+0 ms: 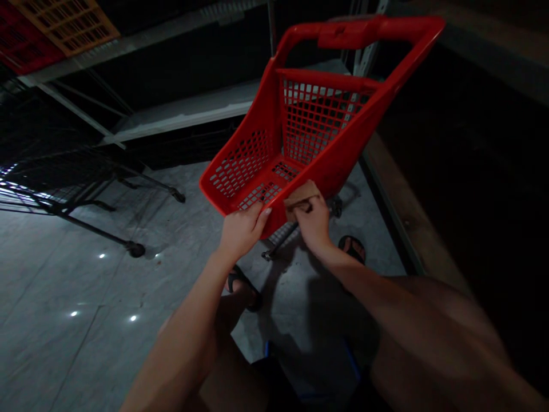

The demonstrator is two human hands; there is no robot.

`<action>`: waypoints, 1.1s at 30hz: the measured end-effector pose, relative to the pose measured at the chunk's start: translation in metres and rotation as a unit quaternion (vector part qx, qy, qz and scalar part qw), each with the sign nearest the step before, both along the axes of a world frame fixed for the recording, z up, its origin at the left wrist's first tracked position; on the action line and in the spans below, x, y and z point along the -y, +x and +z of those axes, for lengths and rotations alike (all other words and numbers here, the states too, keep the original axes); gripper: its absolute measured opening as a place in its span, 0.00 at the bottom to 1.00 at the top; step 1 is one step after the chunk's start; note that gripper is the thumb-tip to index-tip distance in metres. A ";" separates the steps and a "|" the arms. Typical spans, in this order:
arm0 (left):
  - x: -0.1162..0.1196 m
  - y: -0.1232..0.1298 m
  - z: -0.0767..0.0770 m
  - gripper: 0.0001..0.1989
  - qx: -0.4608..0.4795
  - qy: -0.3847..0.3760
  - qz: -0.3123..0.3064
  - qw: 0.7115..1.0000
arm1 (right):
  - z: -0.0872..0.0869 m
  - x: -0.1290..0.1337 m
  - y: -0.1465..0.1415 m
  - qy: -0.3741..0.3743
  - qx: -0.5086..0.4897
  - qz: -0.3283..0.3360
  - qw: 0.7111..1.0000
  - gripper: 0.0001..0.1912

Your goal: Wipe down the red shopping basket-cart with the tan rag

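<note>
A red plastic shopping cart [347,134] with perforated sides stands on the grey floor in front of me, its handle at the far end. My left hand [244,229] is closed over the cart's near rim, thumb on the outside. Against the outer side wall, right of that, my right hand [312,220] grips a brown cloth [302,195]. The cloth touches the red plastic. Part of it is hidden by the fingers.
A dark wire cart [64,166] on wheels stands at the left. Behind are metal shelves [171,121] with a yellow crate [75,26] and a red crate [26,40]. A wooden ledge [407,212] runs along the right. My sandalled feet are near the cart's wheels.
</note>
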State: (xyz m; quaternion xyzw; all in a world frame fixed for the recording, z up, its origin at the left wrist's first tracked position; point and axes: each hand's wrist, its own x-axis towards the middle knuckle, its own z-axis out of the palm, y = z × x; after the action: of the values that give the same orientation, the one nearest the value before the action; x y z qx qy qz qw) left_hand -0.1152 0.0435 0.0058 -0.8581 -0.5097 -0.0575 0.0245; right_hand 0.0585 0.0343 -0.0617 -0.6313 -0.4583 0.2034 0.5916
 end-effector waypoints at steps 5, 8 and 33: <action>0.000 -0.006 0.001 0.22 0.025 0.005 -0.024 0.999 | 0.017 -0.042 0.072 0.097 -0.031 -0.162 0.982 0.22; -0.003 -0.014 0.003 0.23 0.041 0.018 -0.034 0.998 | 0.023 -0.039 0.068 0.067 -0.006 -0.132 0.989 0.14; 0.003 -0.028 -0.007 0.27 0.040 0.028 -0.005 0.999 | 0.027 0.007 -0.012 0.012 -0.026 -0.004 1.000 0.06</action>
State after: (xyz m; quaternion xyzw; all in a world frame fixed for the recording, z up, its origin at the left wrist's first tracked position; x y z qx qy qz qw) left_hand -0.1428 0.0404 -0.0010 -0.8567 -0.5040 -0.1061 0.0278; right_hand 0.0464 0.0274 -0.0345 -0.6202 -0.4425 0.2118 0.6121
